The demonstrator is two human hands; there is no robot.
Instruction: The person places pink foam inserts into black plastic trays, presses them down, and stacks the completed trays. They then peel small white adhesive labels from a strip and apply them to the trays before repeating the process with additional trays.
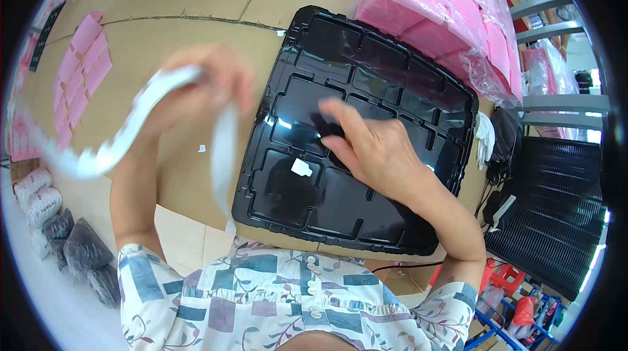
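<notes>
Left hand [203, 79] first: it is raised over the left part of the desk [154, 40], its forearm running nearly straight away from the body, fingers curled and clamped on a white strip [224, 145]. Motion blurs both, so exactly where the fingertips press cannot be told.

Pink pieces [82, 73] lie joined in a band near the desk's left edge, the band's long axis running from near to far and leaning right at its far end. The strip goes two ways from the hand: one length sags toward the left in a wide curve, and the other hangs down toward the desk's near edge, its long axis close to near-to-far. A tiny white scrap [201, 149] lies on the desk between the left forearm and that hanging length.

Further right, a black tray [278, 197] with shallow compartments sits at the near edge, its sides leaning right as they run away from the body. In its near-left compartment lies a small white label [301, 167], long axis slanting from far left to near right.

Over the tray is the right hand [383, 151], its forearm slanting in from the near right; index finger and thumb point left with their tips apart. Whether it touches the tray cannot be told. Plastic-wrapped pink bundles [425, 7] stand just beyond the tray's far right side.
</notes>
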